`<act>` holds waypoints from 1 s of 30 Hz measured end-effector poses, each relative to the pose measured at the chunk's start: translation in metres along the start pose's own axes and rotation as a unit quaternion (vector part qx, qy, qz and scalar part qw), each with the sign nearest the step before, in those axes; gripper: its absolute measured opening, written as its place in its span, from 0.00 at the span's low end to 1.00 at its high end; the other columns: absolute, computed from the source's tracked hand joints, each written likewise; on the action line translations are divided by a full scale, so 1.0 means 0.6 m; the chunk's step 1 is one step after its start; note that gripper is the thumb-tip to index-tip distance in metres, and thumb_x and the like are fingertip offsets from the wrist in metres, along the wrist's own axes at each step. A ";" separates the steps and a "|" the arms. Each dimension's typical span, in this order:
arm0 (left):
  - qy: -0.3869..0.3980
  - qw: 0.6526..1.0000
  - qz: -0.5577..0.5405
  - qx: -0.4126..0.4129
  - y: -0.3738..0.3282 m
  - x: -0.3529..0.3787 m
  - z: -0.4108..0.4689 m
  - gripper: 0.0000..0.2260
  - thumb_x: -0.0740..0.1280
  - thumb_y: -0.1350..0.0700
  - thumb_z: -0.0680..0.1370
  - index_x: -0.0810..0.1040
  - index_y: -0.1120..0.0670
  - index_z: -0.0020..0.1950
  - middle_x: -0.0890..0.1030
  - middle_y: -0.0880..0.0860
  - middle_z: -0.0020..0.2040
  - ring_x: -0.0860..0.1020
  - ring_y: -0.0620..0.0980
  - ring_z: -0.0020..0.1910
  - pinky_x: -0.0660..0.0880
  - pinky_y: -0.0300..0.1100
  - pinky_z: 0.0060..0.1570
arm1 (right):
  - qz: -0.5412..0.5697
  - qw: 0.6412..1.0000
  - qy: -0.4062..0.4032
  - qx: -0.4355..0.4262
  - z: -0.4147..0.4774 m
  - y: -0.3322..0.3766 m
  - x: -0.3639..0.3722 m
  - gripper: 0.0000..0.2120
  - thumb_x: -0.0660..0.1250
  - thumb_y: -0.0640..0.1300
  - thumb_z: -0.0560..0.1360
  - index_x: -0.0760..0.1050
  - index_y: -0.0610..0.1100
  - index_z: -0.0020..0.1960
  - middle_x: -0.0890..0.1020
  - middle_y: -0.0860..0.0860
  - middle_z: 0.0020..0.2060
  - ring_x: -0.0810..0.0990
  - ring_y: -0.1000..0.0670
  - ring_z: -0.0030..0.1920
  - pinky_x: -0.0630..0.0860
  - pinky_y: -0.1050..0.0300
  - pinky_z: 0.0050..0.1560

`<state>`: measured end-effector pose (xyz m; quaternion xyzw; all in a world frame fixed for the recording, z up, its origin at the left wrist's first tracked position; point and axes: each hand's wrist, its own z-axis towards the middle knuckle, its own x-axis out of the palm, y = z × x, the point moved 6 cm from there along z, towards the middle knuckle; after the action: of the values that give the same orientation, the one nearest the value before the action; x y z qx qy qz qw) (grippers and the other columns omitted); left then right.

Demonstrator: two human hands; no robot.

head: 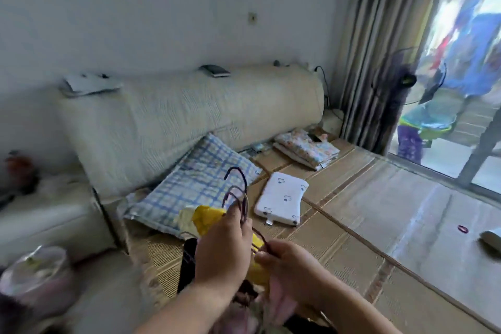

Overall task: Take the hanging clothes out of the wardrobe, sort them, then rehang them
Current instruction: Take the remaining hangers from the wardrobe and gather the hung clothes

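Two hands [222, 249] around three hanger hooks [238, 192].

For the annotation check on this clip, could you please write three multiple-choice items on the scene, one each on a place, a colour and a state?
1. Where does the small white pillow lie?
A. on the woven mat
B. on top of the headboard
C. on the balcony floor

2. What colour is the garment bunched at the hanger hooks?
A. red
B. yellow
C. green

3. What is the left hand doing?
A. resting open on the mat
B. gripping the hanger hooks
C. pulling the curtain

Answers: 1 A, it rests flat on the mat beside the checked pillow; 2 B, bright yellow fabric shows above the hand; 3 B, its fingers close round the dark hooks.
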<state>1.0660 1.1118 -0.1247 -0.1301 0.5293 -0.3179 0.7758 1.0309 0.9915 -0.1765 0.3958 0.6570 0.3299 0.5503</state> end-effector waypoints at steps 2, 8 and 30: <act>-0.085 0.996 -0.003 0.009 -0.002 -0.088 -0.010 0.11 0.57 0.50 0.79 0.74 0.54 0.55 0.82 0.55 0.48 0.80 0.60 0.48 0.72 0.48 0.40 | 0.006 0.998 0.034 -0.046 -0.022 0.077 0.017 0.13 0.65 0.56 0.72 0.72 0.48 0.35 0.70 0.51 0.31 0.66 0.52 0.35 0.64 0.56 0.38; -0.330 0.943 0.031 0.023 -0.034 -0.349 -0.061 0.14 0.58 0.49 0.78 0.71 0.57 0.38 0.75 0.56 0.37 0.72 0.54 0.40 0.65 0.42 0.40 | -0.076 0.968 0.096 -0.218 -0.127 0.306 0.041 0.14 0.61 0.50 0.79 0.77 0.45 0.39 0.74 0.55 0.31 0.68 0.60 0.30 0.66 0.66 0.33; -0.455 0.877 -0.044 -0.144 0.044 -0.813 -0.366 0.11 0.57 0.52 0.80 0.77 0.49 0.56 0.83 0.48 0.50 0.81 0.46 0.52 0.75 0.46 0.57 | -0.162 0.848 0.321 -0.390 -0.406 0.616 0.324 0.11 0.58 0.52 0.80 0.77 0.59 0.57 0.83 0.56 0.45 0.82 0.52 0.44 0.77 0.61 0.45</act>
<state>0.7608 1.4693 0.1321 -0.3937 0.1512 -0.1774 0.8892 0.8334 1.3370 0.0977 -0.0915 0.6690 0.5741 0.4630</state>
